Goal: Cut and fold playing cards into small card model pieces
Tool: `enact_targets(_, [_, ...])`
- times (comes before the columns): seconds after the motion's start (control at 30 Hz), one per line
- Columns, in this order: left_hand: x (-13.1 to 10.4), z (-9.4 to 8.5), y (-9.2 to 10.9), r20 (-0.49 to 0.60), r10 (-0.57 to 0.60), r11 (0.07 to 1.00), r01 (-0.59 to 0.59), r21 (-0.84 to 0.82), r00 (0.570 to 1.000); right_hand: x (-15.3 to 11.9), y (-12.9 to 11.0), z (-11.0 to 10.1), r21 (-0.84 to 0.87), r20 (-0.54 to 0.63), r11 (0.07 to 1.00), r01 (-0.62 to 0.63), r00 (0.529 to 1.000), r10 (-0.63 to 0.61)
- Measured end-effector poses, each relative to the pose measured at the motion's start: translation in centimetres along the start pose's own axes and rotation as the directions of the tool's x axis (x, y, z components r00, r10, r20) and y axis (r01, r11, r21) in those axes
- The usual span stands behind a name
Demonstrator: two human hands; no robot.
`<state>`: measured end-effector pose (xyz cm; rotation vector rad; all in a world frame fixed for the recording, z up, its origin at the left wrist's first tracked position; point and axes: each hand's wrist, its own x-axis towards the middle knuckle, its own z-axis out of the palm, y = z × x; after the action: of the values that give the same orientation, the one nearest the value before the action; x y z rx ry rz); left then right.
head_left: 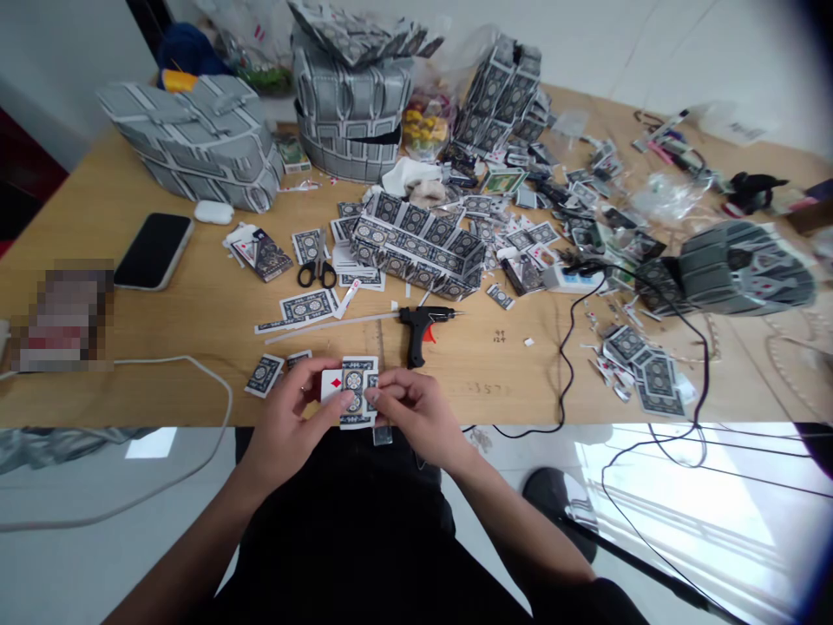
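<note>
Over the table's front edge, playing cards (353, 391) are held between both hands, one showing a red diamond and the others their dark patterned backs. My left hand (292, 412) grips them from the left, thumb across the front. On the right side, my right hand (416, 412) pinches the cards' edge between thumb and fingers. A black glue gun (416, 334) with a red trigger lies just beyond my right hand. Loose cards (265, 375) rest on the table past my left hand. Farther back lie black-handled scissors (318, 271) and a long row of folded cards (420, 247).
Woven card structures stand at the back, including a boat-like one (195, 139) and a round basket (351, 113). A phone (154, 252) lies left. Cut scraps (615, 382), cards and a power strip (573, 278) with black cables (565, 365) occupy the right side.
</note>
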<state>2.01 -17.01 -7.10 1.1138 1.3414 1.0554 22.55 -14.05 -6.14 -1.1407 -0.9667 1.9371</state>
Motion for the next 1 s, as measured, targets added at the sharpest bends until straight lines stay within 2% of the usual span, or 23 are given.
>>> enact_targets(0.13, [0.0, 0.0, 0.5, 0.026, -0.035, 0.999, 0.035, 0.016, 0.999, -0.1, 0.0, 0.1, -0.013, -0.013, 1.000, 0.010, 1.000, -0.010])
enact_targets(0.27, [-0.1, 0.2, 1.1, 0.055, -0.012, 0.999, 0.010, 0.038, 0.998, -0.2, -0.2, 0.0, -0.032, -0.055, 0.998, 0.057, 0.997, -0.059])
enact_targets(0.4, [-0.1, 0.8, 0.8, 0.077, 0.000, 0.999, -0.003, 0.035, 0.997, -0.1, -0.3, 0.3, -0.013, -0.084, 0.995, 0.095, 0.992, -0.096])
enact_targets(0.6, [0.1, 1.5, -0.1, 0.001, -0.010, 1.000, 0.010, -0.021, 1.000, 0.1, 0.3, 1.4, -0.027, -0.148, 0.967, 0.253, 0.956, -0.255])
enact_targets(0.73, [0.3, 1.6, 0.4, -0.097, 0.007, 0.997, -0.014, -0.071, 0.995, 0.0, 0.9, 1.7, 0.025, -0.156, 0.983, 0.180, 0.972, -0.173])
enact_targets(0.83, [0.5, 1.6, 1.1, -0.157, -0.003, 0.991, -0.018, -0.130, 0.988, -0.2, 0.9, 1.8, 0.047, -0.110, 0.993, 0.111, 0.988, -0.106])
enact_targets(1.0, [0.7, 0.9, 1.6, -0.076, -0.005, 0.992, -0.005, -0.129, 0.997, -0.5, 0.1, 1.5, 0.005, -0.030, 0.997, 0.081, 0.996, -0.081])
